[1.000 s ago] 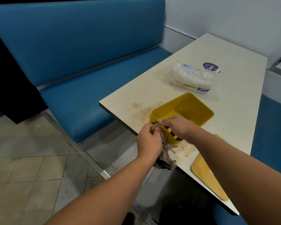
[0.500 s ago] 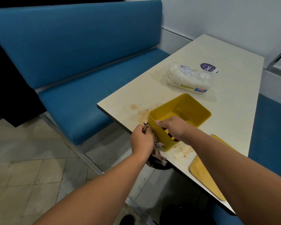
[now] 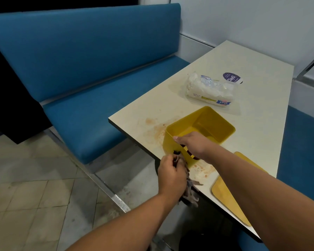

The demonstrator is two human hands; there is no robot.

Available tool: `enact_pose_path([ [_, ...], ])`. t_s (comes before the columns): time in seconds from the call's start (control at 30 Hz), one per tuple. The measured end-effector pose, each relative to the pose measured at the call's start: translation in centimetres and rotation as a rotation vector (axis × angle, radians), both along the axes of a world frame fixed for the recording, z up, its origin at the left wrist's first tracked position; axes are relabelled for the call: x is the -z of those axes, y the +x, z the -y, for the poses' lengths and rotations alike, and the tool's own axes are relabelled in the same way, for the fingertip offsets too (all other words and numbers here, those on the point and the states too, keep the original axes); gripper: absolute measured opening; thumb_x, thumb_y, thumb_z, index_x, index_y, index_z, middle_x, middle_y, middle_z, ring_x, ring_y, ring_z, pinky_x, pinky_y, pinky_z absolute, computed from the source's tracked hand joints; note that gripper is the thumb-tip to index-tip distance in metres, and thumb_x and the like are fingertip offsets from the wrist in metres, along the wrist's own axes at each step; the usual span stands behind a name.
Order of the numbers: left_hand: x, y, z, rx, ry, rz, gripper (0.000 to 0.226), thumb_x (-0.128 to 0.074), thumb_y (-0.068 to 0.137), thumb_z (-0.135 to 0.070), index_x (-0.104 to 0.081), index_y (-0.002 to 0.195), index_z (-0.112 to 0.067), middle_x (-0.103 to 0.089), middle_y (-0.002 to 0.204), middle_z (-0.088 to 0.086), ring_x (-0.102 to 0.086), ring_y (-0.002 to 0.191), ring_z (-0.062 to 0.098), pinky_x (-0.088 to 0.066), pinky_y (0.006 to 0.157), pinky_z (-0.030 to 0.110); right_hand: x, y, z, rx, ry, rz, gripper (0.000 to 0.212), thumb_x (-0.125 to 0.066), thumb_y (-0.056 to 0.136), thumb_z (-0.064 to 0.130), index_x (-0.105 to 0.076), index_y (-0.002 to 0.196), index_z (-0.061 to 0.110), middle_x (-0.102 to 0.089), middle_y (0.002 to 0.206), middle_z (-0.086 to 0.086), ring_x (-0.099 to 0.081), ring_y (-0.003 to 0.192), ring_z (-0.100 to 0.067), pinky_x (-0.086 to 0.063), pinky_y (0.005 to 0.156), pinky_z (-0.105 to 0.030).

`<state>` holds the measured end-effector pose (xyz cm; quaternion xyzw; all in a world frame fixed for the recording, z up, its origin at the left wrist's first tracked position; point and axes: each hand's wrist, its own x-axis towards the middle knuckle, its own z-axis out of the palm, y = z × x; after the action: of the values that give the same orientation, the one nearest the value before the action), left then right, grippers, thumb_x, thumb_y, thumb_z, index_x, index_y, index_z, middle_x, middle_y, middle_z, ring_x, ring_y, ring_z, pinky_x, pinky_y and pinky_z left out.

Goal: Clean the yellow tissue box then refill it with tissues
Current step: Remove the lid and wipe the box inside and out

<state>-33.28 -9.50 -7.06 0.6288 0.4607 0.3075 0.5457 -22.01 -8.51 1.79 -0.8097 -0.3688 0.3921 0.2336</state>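
The open yellow tissue box point(image 3: 212, 124) stands near the front corner of the cream table point(image 3: 252, 69), among reddish smears. My right hand point(image 3: 192, 144) grips its near wall, thumb over the rim. My left hand point(image 3: 170, 174) grips a grey crumpled cloth point(image 3: 190, 191) and holds it against the box's near outer side, by a dark pattern there. The cloth's tail hangs over the table edge. A clear plastic pack of white tissues point(image 3: 208, 89) lies further back on the table. The flat yellow lid point(image 3: 230, 192) lies to the right of my right arm.
A blue bench seat point(image 3: 91, 109) runs along the table's left side, with tiled floor point(image 3: 34, 196) in front of it. A round purple sticker point(image 3: 229, 77) sits behind the tissue pack. A second blue seat point(image 3: 304, 147) is on the right.
My left hand with the cloth has moved down and toward me along the box's near side. My right hand has kept its hold on the box.
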Motion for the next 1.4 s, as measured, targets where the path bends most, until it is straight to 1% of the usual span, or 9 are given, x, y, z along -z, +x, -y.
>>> enact_pose_path([
  [0.13, 0.4, 0.1, -0.9, -0.03, -0.048, -0.023, 0.016, -0.051, 0.097, -0.023, -0.057, 0.084, -0.018, -0.061, 0.091, 0.006, -0.057, 0.082, 0.02, -0.041, 0.062, 0.027, -0.4, -0.5, 0.1, 0.001, -0.012, -0.01, 0.069, -0.05, 0.096, 0.05, -0.044, 0.128, -0.011, -0.039, 0.136, -0.034, -0.045, 0.119, -0.053, -0.041, 0.097, -0.063],
  [0.4, 0.6, 0.2, -2.4, -0.036, -0.055, -0.057, 0.018, -0.05, 0.098, -0.025, -0.053, 0.082, -0.02, -0.061, 0.091, 0.009, -0.056, 0.081, 0.024, -0.036, 0.06, 0.029, -0.2, -0.3, 0.1, 0.005, -0.003, -0.017, 0.069, -0.049, 0.097, 0.05, -0.044, 0.129, -0.011, -0.041, 0.134, -0.036, -0.046, 0.118, -0.054, -0.045, 0.094, -0.059],
  [0.53, -0.1, 0.4, -2.0, -0.029, 0.011, -0.002, 0.018, -0.05, 0.098, -0.026, -0.052, 0.081, -0.021, -0.058, 0.088, 0.008, -0.054, 0.079, 0.02, -0.038, 0.061, 0.029, 0.0, -0.1, 0.0, -0.02, -0.009, 0.031, 0.07, -0.049, 0.096, 0.052, -0.049, 0.124, -0.012, -0.056, 0.095, -0.036, -0.053, 0.077, -0.038, -0.038, 0.067, -0.04],
  [0.67, 0.6, 0.2, -4.2, -0.063, -0.057, -0.107, 0.015, -0.051, 0.097, -0.023, -0.055, 0.083, -0.017, -0.061, 0.093, 0.008, -0.057, 0.085, 0.024, -0.04, 0.065, 0.03, 0.0, -0.2, 0.1, -0.019, 0.008, 0.028, 0.069, -0.049, 0.096, 0.052, -0.046, 0.128, -0.01, -0.05, 0.128, -0.036, -0.054, 0.109, -0.054, -0.048, 0.085, -0.052],
  [0.83, -2.6, 0.4, -6.4, -0.18, 0.088, -0.007, 0.018, -0.053, 0.097, -0.022, -0.057, 0.081, -0.016, -0.058, 0.09, 0.004, -0.052, 0.081, 0.016, -0.038, 0.067, 0.027, 0.1, -0.1, 0.0, -0.014, -0.006, 0.063, 0.067, -0.049, 0.096, 0.051, -0.056, 0.105, -0.015, -0.039, 0.067, -0.014, -0.041, 0.061, -0.026, -0.032, 0.058, -0.034],
  [0.97, -1.2, -0.4, -6.3, -0.082, 0.027, -0.157, 0.015, -0.055, 0.096, -0.023, -0.063, 0.085, -0.017, -0.063, 0.093, 0.006, -0.059, 0.087, 0.022, -0.041, 0.068, 0.029, 0.2, 0.1, 0.2, -0.032, 0.01, 0.076, 0.049, -0.049, 0.097, 0.049, -0.037, 0.067, 0.012, -0.021, 0.042, 0.009, -0.022, 0.041, -0.014, -0.017, 0.053, -0.03],
  [1.07, -2.6, -1.2, -7.8, -0.063, 0.035, -0.236, 0.02, -0.053, 0.097, -0.027, -0.067, 0.089, -0.015, -0.066, 0.092, 0.004, -0.06, 0.086, 0.022, -0.047, 0.072, 0.031, -0.4, -0.3, 0.4, -0.137, 0.028, 0.195, 0.047, -0.044, 0.099, 0.049, -0.043, 0.06, 0.022, -0.041, 0.052, 0.005, -0.038, 0.05, -0.011, -0.028, 0.051, -0.03],
  [1.2, -7.1, -1.4, -10.9, -0.053, 0.119, -0.229, 0.022, -0.053, 0.096, -0.03, -0.065, 0.084, -0.016, -0.062, 0.076, -0.005, -0.057, 0.074, 0.016, -0.042, 0.064, 0.027, -1.1, 0.2, 0.9, -0.118, 0.143, 0.444, 0.047, -0.041, 0.098, 0.054, -0.07, 0.103, 0.018, -0.069, 0.097, -0.003, -0.06, 0.092, -0.021, -0.051, 0.079, -0.037],
  [1.4, -11.8, 1.3, -13.8, 0.205, 0.32, -0.244, 0.024, -0.057, 0.094, -0.033, -0.071, 0.089, -0.014, -0.069, 0.081, 0.001, -0.063, 0.059, 0.008, -0.048, 0.05, 0.019, -1.6, 4.7, 4.6, 0.29, 0.051, 0.828, 0.036, -0.047, 0.091, 0.044, -0.053, 0.067, 0.017, -0.054, 0.069, 0.001, -0.053, 0.066, -0.021, -0.038, 0.054, -0.027],
])
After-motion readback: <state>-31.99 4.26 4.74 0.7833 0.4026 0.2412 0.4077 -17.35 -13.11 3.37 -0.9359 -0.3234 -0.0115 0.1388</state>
